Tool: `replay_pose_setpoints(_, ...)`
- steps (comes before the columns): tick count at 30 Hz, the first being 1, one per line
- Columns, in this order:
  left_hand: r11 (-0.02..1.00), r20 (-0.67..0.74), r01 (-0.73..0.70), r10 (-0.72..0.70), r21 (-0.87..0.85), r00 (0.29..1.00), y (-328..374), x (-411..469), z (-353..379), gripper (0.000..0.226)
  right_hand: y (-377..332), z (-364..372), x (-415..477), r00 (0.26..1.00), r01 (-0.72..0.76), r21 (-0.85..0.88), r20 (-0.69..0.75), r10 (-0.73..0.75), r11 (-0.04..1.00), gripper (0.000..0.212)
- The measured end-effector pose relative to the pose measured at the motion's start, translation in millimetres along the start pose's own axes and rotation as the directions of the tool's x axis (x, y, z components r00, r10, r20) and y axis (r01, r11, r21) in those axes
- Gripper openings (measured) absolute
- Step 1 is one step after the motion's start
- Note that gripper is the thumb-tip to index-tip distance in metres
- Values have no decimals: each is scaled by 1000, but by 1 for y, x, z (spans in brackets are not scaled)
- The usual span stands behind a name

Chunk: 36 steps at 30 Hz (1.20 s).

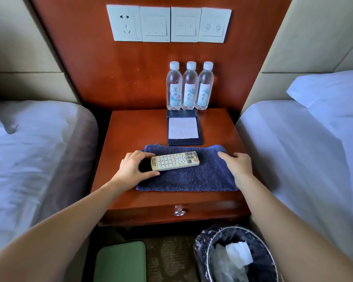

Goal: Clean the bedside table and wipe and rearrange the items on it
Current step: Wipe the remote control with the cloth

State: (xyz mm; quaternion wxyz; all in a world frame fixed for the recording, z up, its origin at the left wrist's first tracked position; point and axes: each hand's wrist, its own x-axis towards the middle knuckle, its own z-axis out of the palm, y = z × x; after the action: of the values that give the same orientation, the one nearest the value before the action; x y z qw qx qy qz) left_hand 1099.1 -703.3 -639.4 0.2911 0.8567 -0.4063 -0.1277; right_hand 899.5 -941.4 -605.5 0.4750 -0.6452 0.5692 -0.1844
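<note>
A folded dark blue towel [192, 178] lies across the front of the reddish wooden bedside table [130, 131]. On the towel rests a white remote control [174, 160]. My left hand [132, 167] curls around the remote's left end, thumb below and fingers above. My right hand [237, 163] lies flat on the towel's right edge, fingers pointing left. Behind the towel sits a dark notepad holder with white paper [183, 128]. Three water bottles [190, 86] stand in a row against the back panel.
Beds with white sheets flank the table, left [33, 151] and right [306, 151]. A drawer handle [179, 210] sits on the table front. Below are a lined waste bin [238, 255] and a green pad [120, 261]. A socket and switches [168, 24] are on the wall.
</note>
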Motion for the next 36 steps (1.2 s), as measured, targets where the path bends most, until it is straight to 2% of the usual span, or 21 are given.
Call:
replay_pose_setpoints(2, 1000, -48, -22, 21, -20, 999, -1, -1, 4, 79, -10, 7, -6, 999, 50, 88, 2, -51, 995, 17)
replay_pose_setpoints(4, 999, -92, -50, 48, -18, 995, -3, -2, 8, 78, -22, 20, -22, 985, 165, 77, -67, -160, 983, 11)
replay_pose_setpoints(6, 997, -115, -70, 67, -20, 991, -6, -1, 10, 78, -30, 41, -45, 941, 330, 30, -91, -327, 943, 12)
replay_pose_setpoints(8, 996, -119, -87, 84, -20, 989, -7, -1, 10, 84, -30, 71, -68, 877, 478, -40, -26, -479, 878, 12)
replay_pose_setpoints(11, 994, -95, -103, 100, -28, 990, -8, 0, 7, 92, -24, 109, -89, 849, 528, -146, 54, -526, 837, 26)
replay_pose_setpoints(13, 995, -80, -93, 91, -29, 993, -10, -1, 6, 84, -18, 118, -88, 834, 550, -239, 98, -544, 800, 32)
replay_pose_setpoints(14, 995, -80, -92, 90, -22, 993, -11, -1, 6, 79, -13, 119, -85, 794, 602, -293, 122, -596, 743, 31)
replay_pose_setpoints(16, 995, -63, -100, 101, 29, 993, -10, 0, 7, 75, -4, 118, -78, 669, 717, -401, 167, -724, 570, 27)
replay_pose_setpoints(19, 993, -50, -102, 105, 58, 993, -7, -1, 10, 73, 0, 109, -66, 495, 814, -465, 241, -835, 349, 35)
replay_pose_setpoints(21, 996, -61, -89, 90, 18, 994, -7, 0, 8, 69, -2, 100, -56, 418, 851, -456, 286, -862, 261, 32)
replay_pose_setpoints(23, 996, -64, -90, 91, 18, 994, -7, -1, 8, 69, -2, 90, -44, 384, 871, -433, 309, -870, 231, 23)
replay_pose_setpoints(25, 995, -61, -99, 101, 29, 993, -7, -1, 9, 69, -1, 75, -36, 411, 861, -441, 313, -857, 252, 24)
replay_pose_setpoints(26, 995, -60, -97, 98, 27, 993, -8, 0, 8, 69, 0, 67, -29, 470, 830, -475, 318, -823, 291, 24)
replay_pose_setpoints(29, 996, -62, -88, 88, 10, 994, -7, -1, 8, 63, 6, 37, -11, 726, 644, -589, 267, -634, 489, 26)
replay_pose_setpoints(30, 997, -66, -82, 82, 10, 994, -7, -1, 8, 60, 9, 30, -7, 760, 615, -553, 225, -610, 562, 27)
replay_pose_setpoints(32, 997, -66, -72, 73, 11, 995, -6, 0, 10, 59, 4, 29, -8, 783, 590, -426, 92, -616, 686, 27)
replay_pose_setpoints(33, 997, -63, -70, 71, 9, 996, -5, -1, 9, 59, -3, 34, -15, 776, 595, -367, 30, -630, 715, 28)
replay_pose_setpoints(34, 998, -61, -68, 69, 7, 996, -5, -1, 9, 60, -13, 44, -25, 758, 620, -310, 0, -653, 720, 27)
replay_pose_setpoints(36, 998, -57, -60, 61, 10, 997, -5, 0, 8, 65, -21, 71, -53, 713, 686, -247, 36, -701, 685, 26)
